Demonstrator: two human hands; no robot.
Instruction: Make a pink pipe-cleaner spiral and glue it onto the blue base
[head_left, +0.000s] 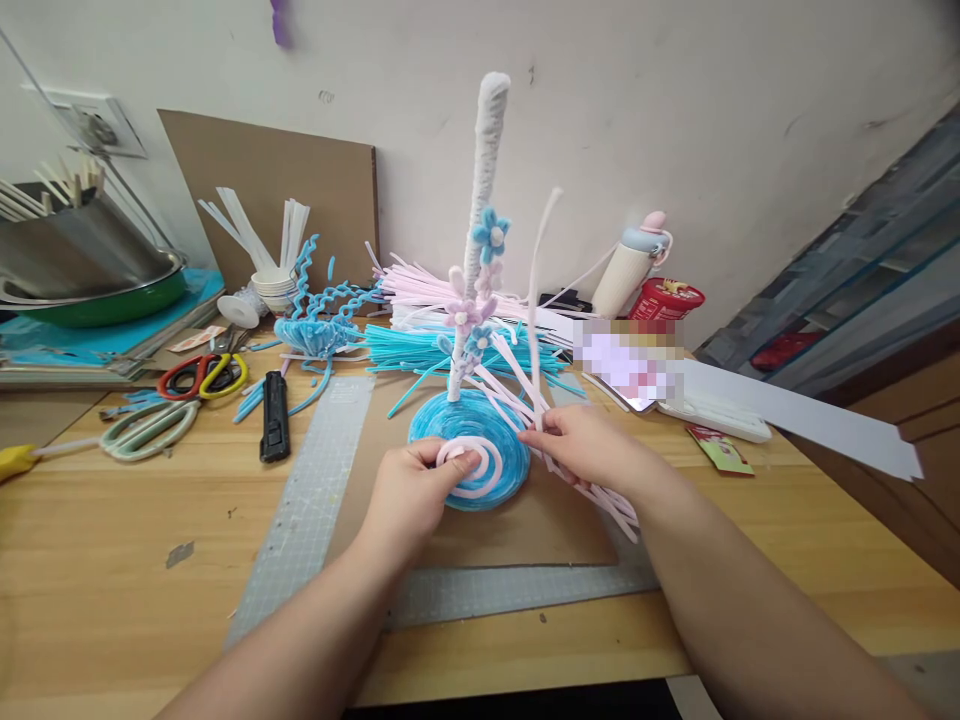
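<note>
My left hand [409, 490] pinches a flat pink pipe-cleaner spiral [497, 465] between thumb and fingers, in front of a round blue base [431, 410]. From the base rises a white wrapped stem [486, 150], bearing blue and pink fuzzy flowers [463, 315]. My right hand [581, 445] is closed at the lower part of a pale pipe cleaner [535, 310] that stands nearly upright. Whether this strand joins the spiral cannot be made out. Loose pink pipe cleaners [611, 510] lie beneath the right hand.
Cardboard [517, 545] lies on a grey cutting mat [300, 530]. Blue pipe cleaners [420, 350] are heaped behind the base. At left are scissors [150, 430], a black utility knife [275, 420] and a metal pot [97, 245]. A bottle [626, 270] and red cup [666, 300] stand back right.
</note>
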